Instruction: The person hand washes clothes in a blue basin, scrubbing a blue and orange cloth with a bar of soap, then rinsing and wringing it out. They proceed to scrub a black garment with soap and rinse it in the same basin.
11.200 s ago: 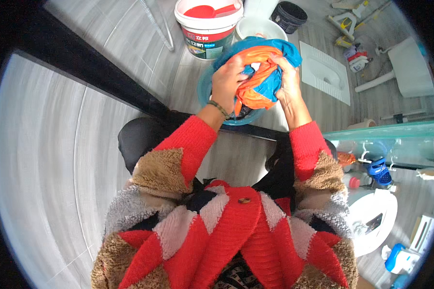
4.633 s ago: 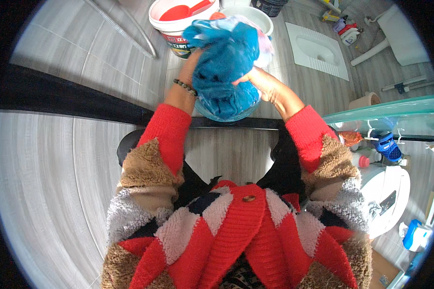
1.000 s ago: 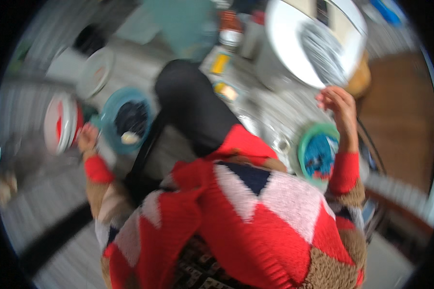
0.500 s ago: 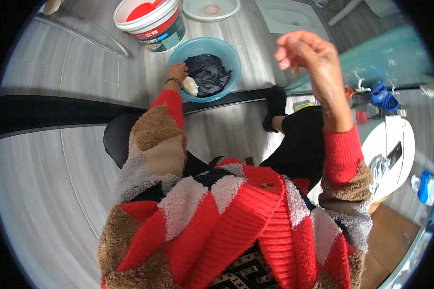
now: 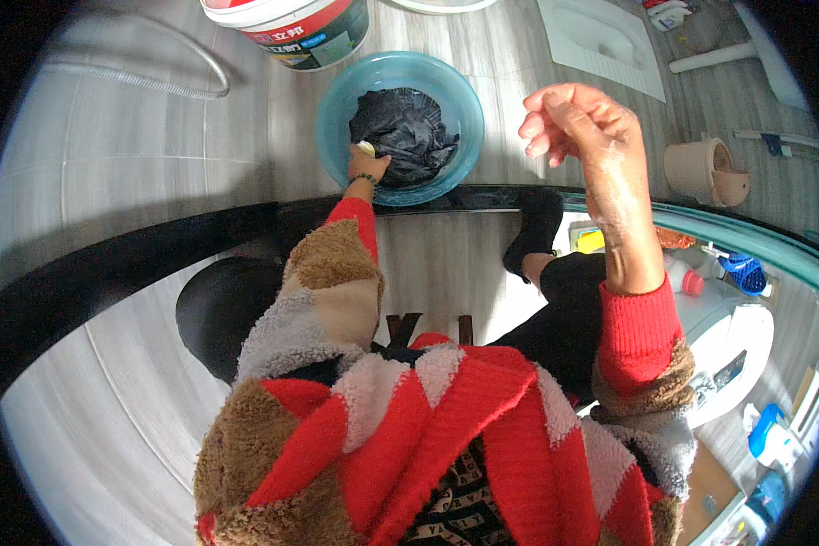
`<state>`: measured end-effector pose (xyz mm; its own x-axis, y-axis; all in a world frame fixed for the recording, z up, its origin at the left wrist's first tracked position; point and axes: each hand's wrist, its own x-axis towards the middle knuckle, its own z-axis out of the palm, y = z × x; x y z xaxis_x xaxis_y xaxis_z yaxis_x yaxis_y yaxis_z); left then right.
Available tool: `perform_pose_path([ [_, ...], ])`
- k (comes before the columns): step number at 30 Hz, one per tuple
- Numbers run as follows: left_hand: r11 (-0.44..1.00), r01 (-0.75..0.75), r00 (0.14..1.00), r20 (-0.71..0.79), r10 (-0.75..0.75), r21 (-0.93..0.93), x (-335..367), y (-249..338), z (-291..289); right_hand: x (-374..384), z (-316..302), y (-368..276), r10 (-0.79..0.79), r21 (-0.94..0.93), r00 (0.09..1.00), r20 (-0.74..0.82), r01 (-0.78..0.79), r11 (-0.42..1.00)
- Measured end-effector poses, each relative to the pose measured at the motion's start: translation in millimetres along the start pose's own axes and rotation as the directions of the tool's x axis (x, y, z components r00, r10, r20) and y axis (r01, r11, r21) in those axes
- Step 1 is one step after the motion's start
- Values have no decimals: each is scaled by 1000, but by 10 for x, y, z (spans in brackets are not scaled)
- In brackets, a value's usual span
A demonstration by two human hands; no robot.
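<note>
A blue basin [image 5: 471, 118] stands on the tiled floor with a dark, wrinkled wet cloth [image 5: 405, 136] heaped inside it. My left hand [image 5: 368, 167] reaches in at the basin's near left side, fingers closed on a pale bar of soap [image 5: 365, 147]. Most of the bar is hidden by the hand; its end shows beside the cloth. Raised to the right, well away from the basin, my right hand [image 5: 584, 126] looks wet, its fingers curled in loosely with nothing visible in them.
A red and white bucket [image 5: 305, 36] stands behind the basin, left of a squat toilet [image 5: 610, 41]. A black sill [image 5: 273, 221] crosses the floor on my side of the basin. A glass panel edge [image 5: 737, 232] and a white toilet [image 5: 737, 355] are at the right.
The view has shifted, showing the basin closer. My left hand has turned over the soap, covering more of it. My right hand stays raised and curled.
</note>
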<state>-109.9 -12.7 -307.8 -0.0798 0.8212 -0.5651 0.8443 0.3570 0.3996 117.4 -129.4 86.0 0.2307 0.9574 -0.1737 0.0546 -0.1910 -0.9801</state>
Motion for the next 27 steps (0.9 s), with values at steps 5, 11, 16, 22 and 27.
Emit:
perform_pose_path([
  [5,996,0,996,90,8,-88,122,11,137,247,24,-2,41,-64,999,-32,-43,997],
  [11,600,197,943,318,100,-775,-296,509,-327,367,76,127,41,-142,997,62,-32,989],
  [16,485,-73,880,174,443,-871,-669,1147,-1125,472,296,361,-102,-403,990,100,134,905],
  [22,521,-423,650,153,745,-742,-1229,1786,-2044,497,612,418,-115,-137,993,20,117,984],
  [27,676,-339,589,413,695,-654,-1749,1998,-2630,601,673,306,-222,-12,974,51,223,975],
])
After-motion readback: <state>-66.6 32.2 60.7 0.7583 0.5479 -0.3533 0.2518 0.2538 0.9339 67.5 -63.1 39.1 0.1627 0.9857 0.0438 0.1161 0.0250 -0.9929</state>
